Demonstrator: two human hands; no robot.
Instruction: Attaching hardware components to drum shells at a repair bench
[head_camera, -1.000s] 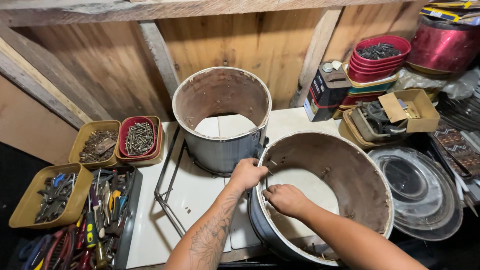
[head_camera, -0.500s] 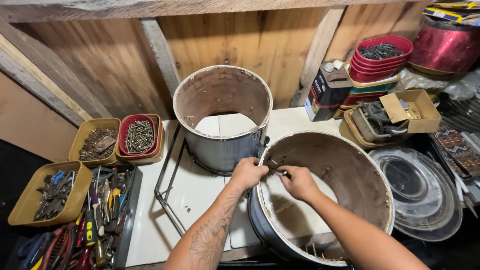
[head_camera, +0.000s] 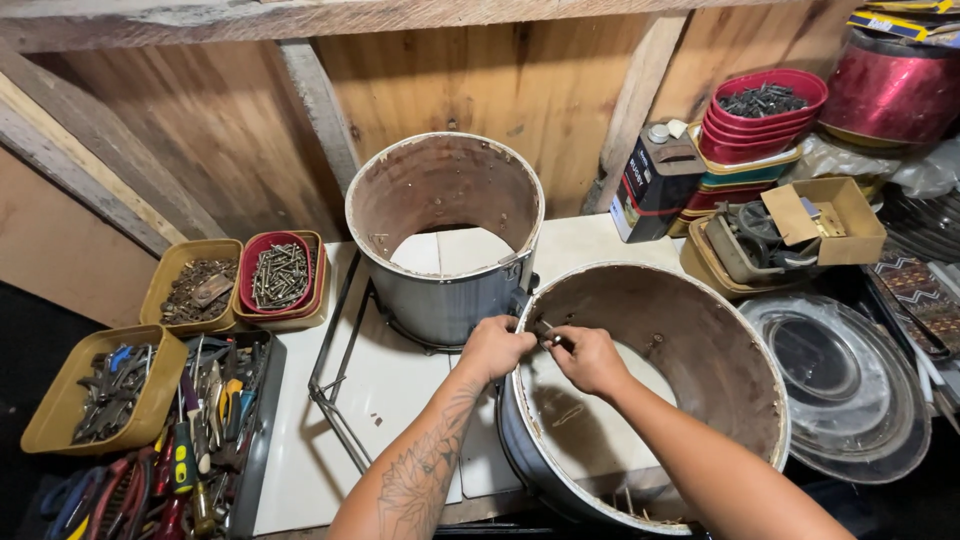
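Note:
A large open drum shell (head_camera: 720, 340), rusty brown inside, lies on the white bench in front of me. My left hand (head_camera: 494, 347) grips its near-left rim from outside. My right hand (head_camera: 590, 358) reaches inside the shell just past that rim, fingers pinched on a small dark metal part (head_camera: 547, 331) against the shell wall. The two hands almost touch. A smaller drum shell (head_camera: 445, 215) with a silver outer wall stands upright behind them.
Left: yellow trays of tools (head_camera: 95, 385) and hardware (head_camera: 195, 285), a red bowl of screws (head_camera: 280, 272), loose screwdrivers (head_camera: 205, 420). Right: clear drum heads (head_camera: 850, 380), a cardboard box (head_camera: 835, 215), stacked red bowls (head_camera: 765, 110), a dark can (head_camera: 655, 180), a red drum (head_camera: 890, 85). Wooden wall behind.
My right hand has moved up from lower inside the big shell to the rim, meeting my left hand at the small metal part. The left hand stays on the rim.

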